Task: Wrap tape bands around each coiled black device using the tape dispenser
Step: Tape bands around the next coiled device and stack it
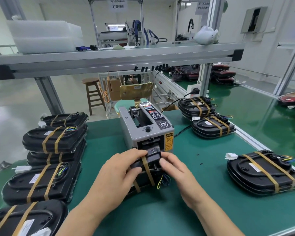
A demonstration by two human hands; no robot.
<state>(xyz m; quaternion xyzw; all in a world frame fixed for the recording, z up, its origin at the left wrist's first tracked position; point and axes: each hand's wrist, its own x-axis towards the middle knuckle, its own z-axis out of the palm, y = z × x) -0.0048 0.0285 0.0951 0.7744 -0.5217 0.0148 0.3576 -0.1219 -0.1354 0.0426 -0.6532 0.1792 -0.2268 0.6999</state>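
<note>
A black device [146,169] with two tan tape bands and loose coloured wires sits on the green mat just in front of the grey tape dispenser [146,128]. My left hand [119,169] grips its left side, thumb and fingers curled over the top edge. My right hand [173,163] pinches a dark strip at the dispenser's outlet, right above the device. Much of the device is hidden under both hands.
Stacks of banded black devices [53,142] line the left side, with more stacks at the back right [211,125] and one pile on the right [262,174]. Black tape strips [152,68] hang from the aluminium shelf rail overhead. The dispenser's power cord [182,130] runs rightward.
</note>
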